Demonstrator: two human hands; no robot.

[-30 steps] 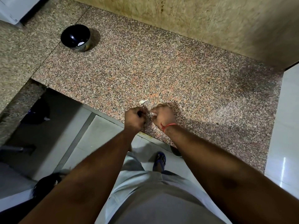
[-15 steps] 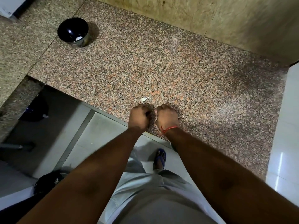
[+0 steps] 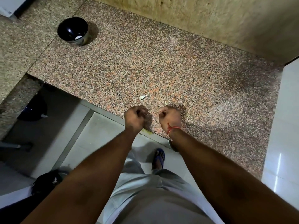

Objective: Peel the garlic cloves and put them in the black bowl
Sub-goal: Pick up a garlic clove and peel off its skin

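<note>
My left hand and my right hand hover over the near edge of the granite counter, a small gap between them. Both have curled fingers. A bit of white shows at my right thumb, so this hand grips a garlic clove, mostly hidden. My left hand pinches what looks like a thin strip of skin, barely visible. A white scrap of garlic skin lies just beyond my left hand, another scrap beyond my right. The black bowl stands far left at the back with a white clove inside.
A tan wall runs along the back of the counter. White tile borders it on the right. Below the counter edge are floor tiles, my foot in a blue sandal and a dark round object under the left ledge.
My hands were pressed together on the clove; they have now pulled apart sideways. The camera view shifted slightly.
</note>
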